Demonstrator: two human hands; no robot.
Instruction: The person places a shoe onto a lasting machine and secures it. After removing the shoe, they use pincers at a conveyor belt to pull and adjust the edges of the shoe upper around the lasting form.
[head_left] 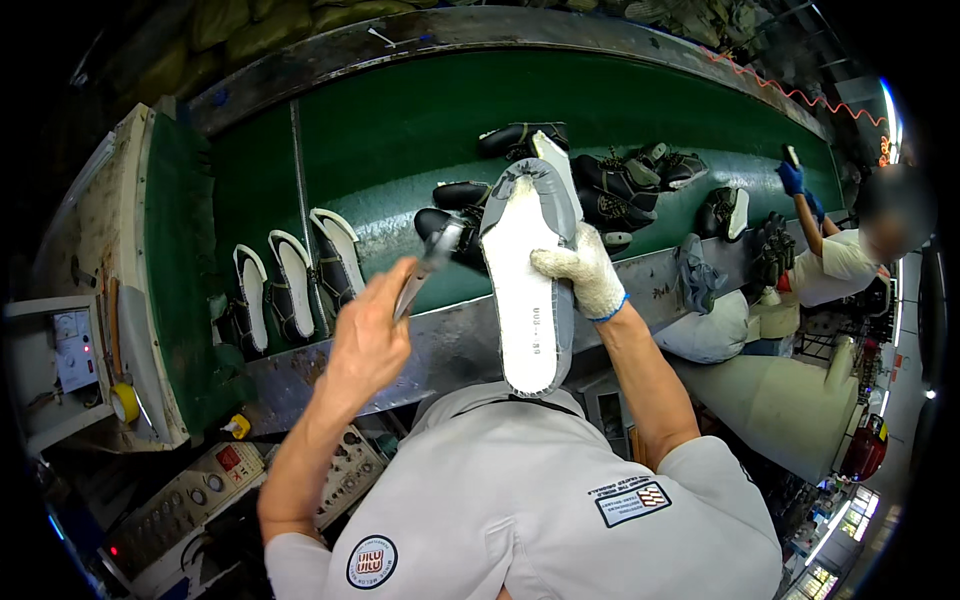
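Fingers of bare left hand (pixel 372 335) grip silver metal tool (pixel 442 243); white-gloved right hand (pixel 590 275) clasps white-bottomed grey shoe (pixel 522 285), frame centre.

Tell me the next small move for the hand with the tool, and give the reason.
Probably swing the hammer-like tool gently rightward to the wide end of the shoe. The left hand grips the tool just left of it in view, while the gloved right hand holds the shoe with its white bottom facing the camera.
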